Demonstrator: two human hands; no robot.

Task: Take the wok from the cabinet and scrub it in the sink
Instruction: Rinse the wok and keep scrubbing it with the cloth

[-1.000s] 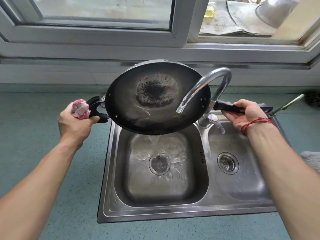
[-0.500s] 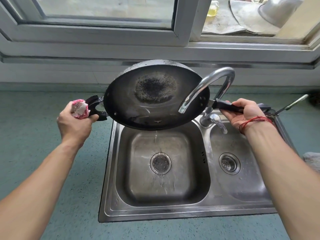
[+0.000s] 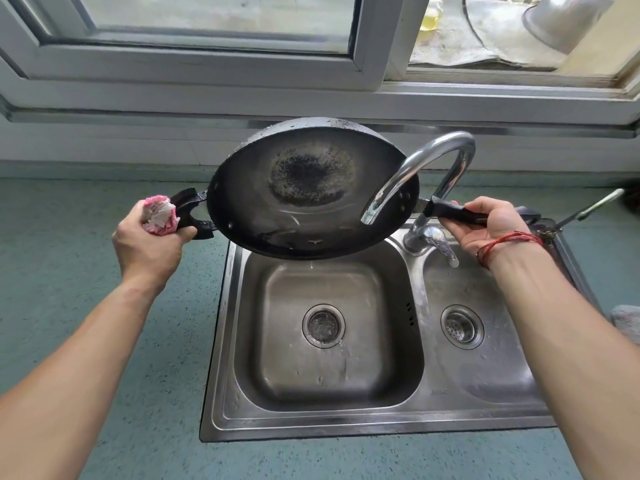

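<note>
Wok (image 3: pixel 263 216): centre of frame, held tilted above the left basin of the sink (image 3: pixel 346 422), wet inside.
Left hand (image 3: pixel 149 244): curled round the small handle (image 3: pixel 192 216) and a pink cloth (image 3: pixel 159 214).
Right hand (image 3: pixel 491 223): fingers wrapped round the long handle (image 3: pixel 457 213).
Progress: wok is out and wetted; the dark crust (image 3: pixel 311 178) in its middle suggests scrubbing is left.

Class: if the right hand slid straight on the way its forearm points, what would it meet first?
Probably the faucet's upright neck, just beyond the right hand gripping the wok's long handle; depth is unclear, so it might pass behind.
</note>
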